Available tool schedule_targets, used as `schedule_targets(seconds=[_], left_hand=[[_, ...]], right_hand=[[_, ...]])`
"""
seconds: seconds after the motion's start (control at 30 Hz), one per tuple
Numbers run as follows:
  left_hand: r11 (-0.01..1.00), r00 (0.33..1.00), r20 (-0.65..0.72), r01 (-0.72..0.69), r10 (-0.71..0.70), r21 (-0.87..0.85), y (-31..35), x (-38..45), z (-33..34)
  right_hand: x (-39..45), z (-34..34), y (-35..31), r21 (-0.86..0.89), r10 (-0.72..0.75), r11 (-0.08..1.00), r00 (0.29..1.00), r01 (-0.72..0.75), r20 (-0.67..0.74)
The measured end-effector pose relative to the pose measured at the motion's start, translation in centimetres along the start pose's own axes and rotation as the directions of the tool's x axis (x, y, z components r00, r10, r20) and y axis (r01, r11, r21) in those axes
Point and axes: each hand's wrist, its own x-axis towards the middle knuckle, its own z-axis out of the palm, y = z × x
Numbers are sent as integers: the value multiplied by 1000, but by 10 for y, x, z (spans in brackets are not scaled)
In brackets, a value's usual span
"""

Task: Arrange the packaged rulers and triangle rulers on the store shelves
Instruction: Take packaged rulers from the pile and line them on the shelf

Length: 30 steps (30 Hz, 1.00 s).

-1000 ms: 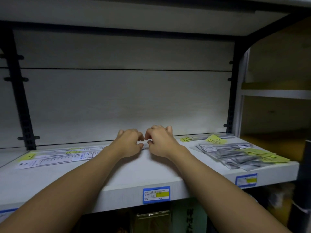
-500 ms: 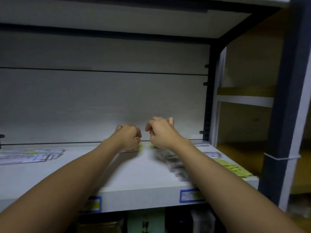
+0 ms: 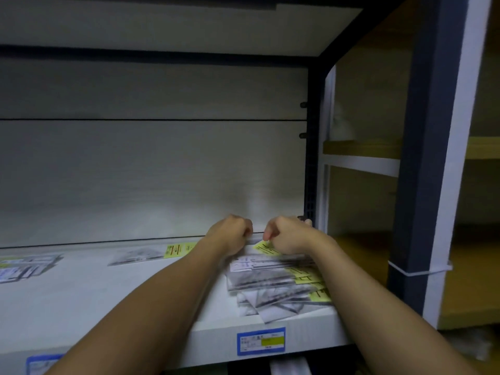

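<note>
Both hands, left hand (image 3: 232, 234) & right hand (image 3: 287, 234), pinch one yellow-tagged pkg (image 3: 266, 248) at shelf (image 3: 108, 290) back-right, over the messy pile (image 3: 278, 285). We've laid a few pkgs leftward; pile's still unsorted.

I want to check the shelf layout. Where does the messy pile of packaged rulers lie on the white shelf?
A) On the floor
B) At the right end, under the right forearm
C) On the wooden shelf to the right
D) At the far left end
B: the pile of packaged rulers lies at the right end of the white shelf, partly under the right forearm, just below the right hand.
</note>
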Motion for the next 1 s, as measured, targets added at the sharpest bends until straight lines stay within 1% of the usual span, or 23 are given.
schedule_targets(seconds=[0.1,0.17,0.23,0.3,0.43,0.5,0.63,0.77,1.0], left_hand=[[1000,1000,-2,-17,17,-21,1,6,11],[999,999,-36,-27,25,-35,-3,8,16],[999,998,-60,-2,0,-46,-7,7,20],[999,998,-62,23,-24,-22,-7,7,22],[996,997,-59,60,-56,69,0,7,25],[995,997,-52,57,-53,83,2,8,25],[998,996,-50,67,-67,-1,1,5,21],[996,999,-18,38,-39,-83,-1,0,18],[998,991,-135,-13,4,-66,2,0,15]], right_hand=[[-4,-7,9,178,-5,984,985,-26,174],[-4,-6,15,201,-19,979,974,-27,224],[-2,-3,19,137,-11,990,976,-19,217],[0,0,23,102,-5,995,979,-16,201],[-5,0,26,105,4,994,979,-26,204],[-8,1,26,106,-1,994,981,-20,196],[-11,2,27,117,-2,993,984,-19,177],[-14,2,26,115,-7,993,989,-10,150],[-21,1,23,113,-31,993,994,19,101]])
